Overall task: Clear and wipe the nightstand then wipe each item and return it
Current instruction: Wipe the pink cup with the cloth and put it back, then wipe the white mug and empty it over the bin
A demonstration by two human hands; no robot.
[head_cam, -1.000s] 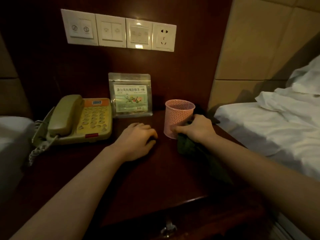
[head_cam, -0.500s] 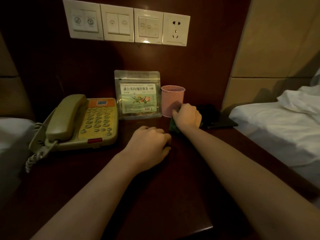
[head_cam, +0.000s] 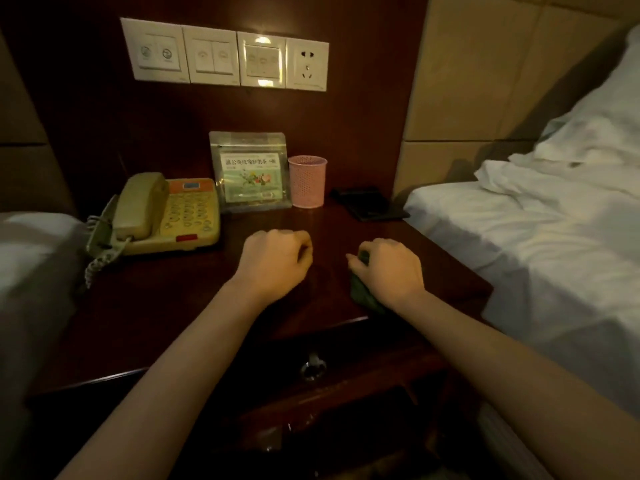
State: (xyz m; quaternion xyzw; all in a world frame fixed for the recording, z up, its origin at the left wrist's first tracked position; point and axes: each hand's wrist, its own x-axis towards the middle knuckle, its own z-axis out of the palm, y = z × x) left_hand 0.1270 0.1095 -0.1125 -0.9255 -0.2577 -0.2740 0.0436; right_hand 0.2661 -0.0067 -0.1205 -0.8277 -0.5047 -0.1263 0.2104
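Now that the right hand (head_cam: pixel 388 268) has drawn back from the cup (head_cam: pixel 307 181), gripping the cloth (head_cam: pixel 362 292) near the counter (head_cam: pixel 173 306) front edge, the cup stands returned beside the packet (head_cam: pixel 251 171) and phone (head_cam: pixel 166 213). The bed (head_cam: pixel 536 244) hems the right edge (front half stays free). The left hand (head_cam: pixel 277 261) rests curled, holding nothing visible.

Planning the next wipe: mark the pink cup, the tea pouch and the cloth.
pink cup (head_cam: pixel 307 183), head view, on its mesh wall.
tea pouch (head_cam: pixel 250 174), head view, on its printed label.
cloth (head_cam: pixel 362 292), head view, on the fold below the right hand (head_cam: pixel 389 268).
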